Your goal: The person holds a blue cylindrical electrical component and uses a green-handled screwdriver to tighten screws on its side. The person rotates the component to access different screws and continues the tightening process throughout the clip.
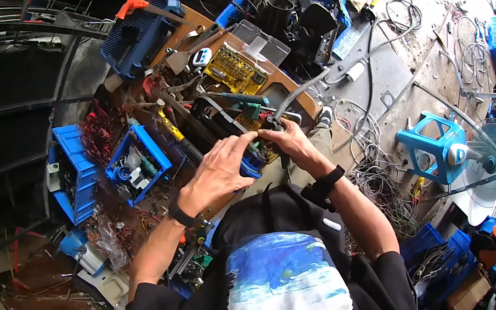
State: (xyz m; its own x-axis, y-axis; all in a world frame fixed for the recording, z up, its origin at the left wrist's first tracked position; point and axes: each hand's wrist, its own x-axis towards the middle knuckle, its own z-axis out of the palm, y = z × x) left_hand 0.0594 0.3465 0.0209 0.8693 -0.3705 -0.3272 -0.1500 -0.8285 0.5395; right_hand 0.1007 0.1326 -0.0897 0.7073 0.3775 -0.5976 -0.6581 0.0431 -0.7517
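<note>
My left hand [217, 169] curves around a small workpiece, its fingertips meeting those of my right hand. Between its thumb and fingers shows a blue rounded part [252, 167], mostly hidden. My right hand [293, 143] pinches at a dark piece by the lower end of a thick grey cable [301, 91]; the fingers cover what exactly they grip. Just left of the hands lie a black open case [214, 114] and a yellow-and-black rod-shaped tool [174, 129]. Green-handled pliers [248, 98] rest beyond them.
Across the bench are a yellow bit set [236, 72], an orange-handled saw [132, 7] and a dark blue toolbox [139, 36]. Blue crates [76, 171] of parts stand left. Tangled cables [381, 192], a blue stool [432, 144] and a fan [489, 158] occupy the right.
</note>
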